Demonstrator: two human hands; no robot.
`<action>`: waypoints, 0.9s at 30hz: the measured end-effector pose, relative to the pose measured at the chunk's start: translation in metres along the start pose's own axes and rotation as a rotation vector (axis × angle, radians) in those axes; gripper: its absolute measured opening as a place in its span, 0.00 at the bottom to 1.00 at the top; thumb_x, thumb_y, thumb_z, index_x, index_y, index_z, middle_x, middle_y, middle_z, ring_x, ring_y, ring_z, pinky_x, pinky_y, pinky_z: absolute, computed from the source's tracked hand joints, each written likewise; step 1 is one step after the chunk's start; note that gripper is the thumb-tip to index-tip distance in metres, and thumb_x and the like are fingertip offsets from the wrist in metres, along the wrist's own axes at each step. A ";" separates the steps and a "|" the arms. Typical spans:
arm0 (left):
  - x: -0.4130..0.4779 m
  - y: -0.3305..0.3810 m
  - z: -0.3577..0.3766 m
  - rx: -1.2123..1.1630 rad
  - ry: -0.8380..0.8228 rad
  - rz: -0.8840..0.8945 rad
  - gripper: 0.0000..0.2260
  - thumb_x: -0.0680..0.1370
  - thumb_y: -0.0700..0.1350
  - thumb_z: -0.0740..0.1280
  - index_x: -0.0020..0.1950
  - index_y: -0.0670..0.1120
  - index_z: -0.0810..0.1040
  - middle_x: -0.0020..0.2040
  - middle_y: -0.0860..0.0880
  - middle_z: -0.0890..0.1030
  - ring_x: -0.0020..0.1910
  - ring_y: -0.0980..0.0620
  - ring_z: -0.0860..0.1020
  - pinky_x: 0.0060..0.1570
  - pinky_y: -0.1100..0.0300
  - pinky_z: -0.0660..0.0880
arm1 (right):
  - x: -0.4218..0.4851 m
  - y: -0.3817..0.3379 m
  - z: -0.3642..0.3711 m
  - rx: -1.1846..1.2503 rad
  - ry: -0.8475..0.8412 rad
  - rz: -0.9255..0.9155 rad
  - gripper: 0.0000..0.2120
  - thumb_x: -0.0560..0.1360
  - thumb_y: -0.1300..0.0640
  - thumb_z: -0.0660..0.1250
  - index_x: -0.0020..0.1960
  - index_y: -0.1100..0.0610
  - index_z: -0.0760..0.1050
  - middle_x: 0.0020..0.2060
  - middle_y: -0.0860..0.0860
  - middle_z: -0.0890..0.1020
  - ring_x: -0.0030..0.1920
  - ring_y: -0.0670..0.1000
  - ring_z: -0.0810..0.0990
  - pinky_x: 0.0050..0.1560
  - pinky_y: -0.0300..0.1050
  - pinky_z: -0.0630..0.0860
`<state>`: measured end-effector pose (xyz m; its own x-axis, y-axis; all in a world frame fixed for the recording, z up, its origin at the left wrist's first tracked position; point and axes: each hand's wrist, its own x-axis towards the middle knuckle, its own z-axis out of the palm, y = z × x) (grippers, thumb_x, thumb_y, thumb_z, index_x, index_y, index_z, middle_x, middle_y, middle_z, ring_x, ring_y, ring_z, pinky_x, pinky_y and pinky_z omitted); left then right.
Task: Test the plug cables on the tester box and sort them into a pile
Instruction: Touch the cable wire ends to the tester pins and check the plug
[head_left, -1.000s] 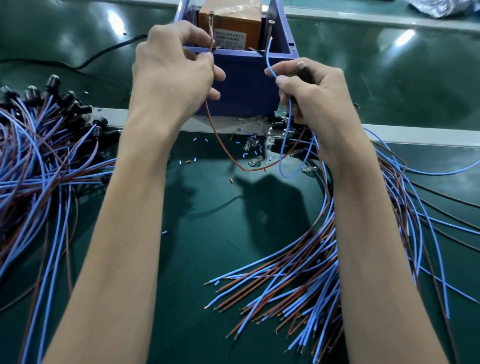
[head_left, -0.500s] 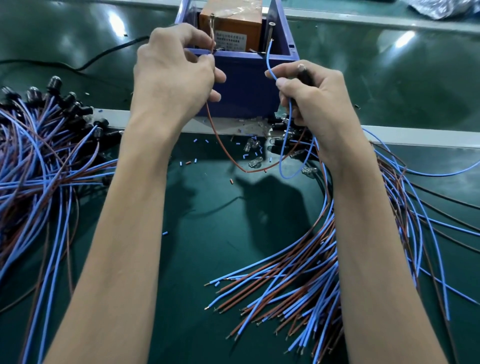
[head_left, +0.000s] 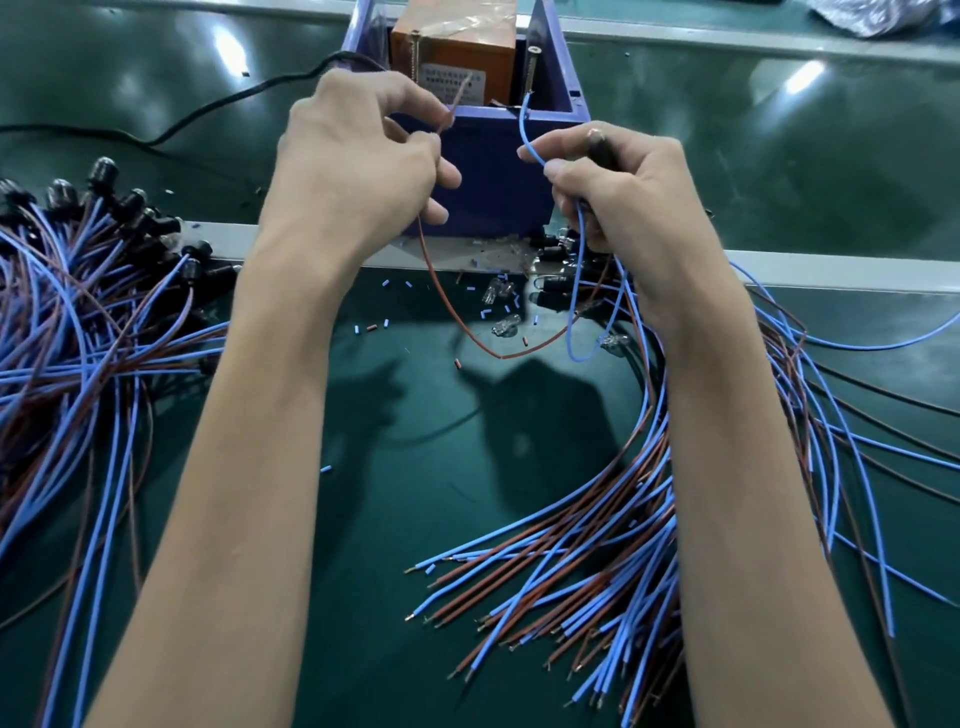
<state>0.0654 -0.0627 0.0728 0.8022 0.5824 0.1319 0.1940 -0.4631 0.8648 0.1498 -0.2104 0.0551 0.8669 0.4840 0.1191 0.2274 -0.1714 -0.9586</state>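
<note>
Head view: the left hand pinches the brown wire, the right hand pinches the blue wire just before the blue tester box; keep both bare tips steady and apart while touching its contacts.

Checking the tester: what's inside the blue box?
Inside the blue tester box: an orange unit with a printed label and an upright metal pin. Its lower part is hidden by the front wall.
</note>
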 end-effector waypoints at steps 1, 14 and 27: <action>-0.001 0.002 -0.001 -0.012 -0.030 -0.007 0.10 0.77 0.39 0.62 0.47 0.53 0.80 0.35 0.52 0.84 0.27 0.55 0.80 0.39 0.56 0.82 | -0.001 -0.001 0.000 0.013 -0.018 0.001 0.10 0.76 0.65 0.63 0.45 0.55 0.81 0.25 0.46 0.71 0.27 0.41 0.68 0.28 0.28 0.62; -0.008 0.017 -0.006 -0.192 -0.087 0.056 0.05 0.81 0.37 0.62 0.53 0.40 0.77 0.38 0.47 0.81 0.29 0.57 0.82 0.31 0.71 0.74 | -0.003 -0.017 -0.012 0.173 0.007 -0.015 0.09 0.77 0.65 0.62 0.46 0.58 0.81 0.26 0.47 0.72 0.25 0.43 0.66 0.24 0.32 0.59; 0.009 -0.016 -0.008 -0.026 0.109 -0.009 0.09 0.79 0.37 0.60 0.53 0.48 0.77 0.36 0.52 0.82 0.27 0.57 0.81 0.36 0.65 0.76 | 0.006 -0.003 0.004 0.140 0.247 0.093 0.13 0.77 0.65 0.60 0.40 0.54 0.79 0.25 0.46 0.71 0.25 0.42 0.65 0.26 0.33 0.60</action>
<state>0.0648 -0.0443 0.0641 0.7341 0.6562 0.1746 0.1852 -0.4409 0.8782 0.1526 -0.2041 0.0577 0.9667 0.2453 0.0725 0.0939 -0.0769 -0.9926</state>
